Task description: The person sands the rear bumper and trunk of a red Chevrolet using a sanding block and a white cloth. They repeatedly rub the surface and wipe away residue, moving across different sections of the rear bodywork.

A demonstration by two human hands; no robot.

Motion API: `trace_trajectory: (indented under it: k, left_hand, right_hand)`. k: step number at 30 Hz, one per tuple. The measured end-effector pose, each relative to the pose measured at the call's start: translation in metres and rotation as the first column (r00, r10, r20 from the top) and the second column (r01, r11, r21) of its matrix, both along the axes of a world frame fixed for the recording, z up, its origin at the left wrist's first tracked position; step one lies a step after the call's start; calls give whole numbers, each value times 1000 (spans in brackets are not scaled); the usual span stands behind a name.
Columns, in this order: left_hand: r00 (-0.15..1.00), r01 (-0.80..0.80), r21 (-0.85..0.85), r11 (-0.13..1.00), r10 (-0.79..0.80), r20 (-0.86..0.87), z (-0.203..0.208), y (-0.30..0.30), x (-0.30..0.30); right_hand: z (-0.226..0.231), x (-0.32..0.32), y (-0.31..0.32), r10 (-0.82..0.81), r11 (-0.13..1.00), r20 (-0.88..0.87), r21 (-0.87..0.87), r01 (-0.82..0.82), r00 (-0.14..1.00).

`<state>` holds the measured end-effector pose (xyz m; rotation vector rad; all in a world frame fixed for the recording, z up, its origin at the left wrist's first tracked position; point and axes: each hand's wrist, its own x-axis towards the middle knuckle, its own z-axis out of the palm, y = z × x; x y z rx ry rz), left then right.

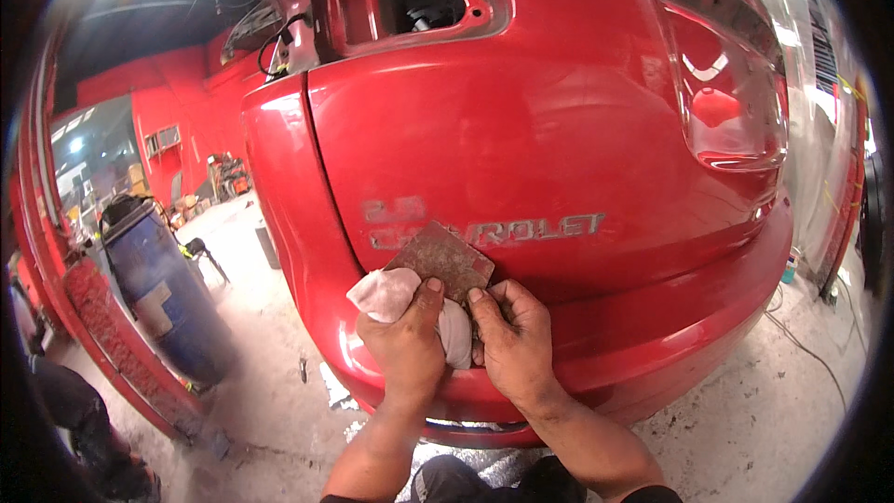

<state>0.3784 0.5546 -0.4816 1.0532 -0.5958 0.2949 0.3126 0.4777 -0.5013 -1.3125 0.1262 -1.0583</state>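
Centre frame: left hand (407, 340) clenched on white rag (391, 293), thumb up against scraper (442, 263); right hand (515, 340) pinches scraper's lower edge, keeping blade flat on red tailgate (521, 130) below lettering (494, 231), likely to spare paint; blue barrel (163, 293) at left

Both hands — left hand (406, 343), right hand (515, 340) — press a scraper (441, 261) against the red car (549, 140).
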Motion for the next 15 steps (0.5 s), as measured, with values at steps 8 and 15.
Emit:
trace_trajectory:
  k: [8, 15]
  left_hand:
    - [999, 10, -11, 1000, -9, 52, 1, -5, -5]
    - [994, 102, -75, 992, -99, 38, -2, -12, -9]
  right_hand:
    - [-1, 1, -6, -85, 996, 1, -19, 85, 996]
    - [-2, -6, -12, -124, 992, -50, -45, 122, 991]
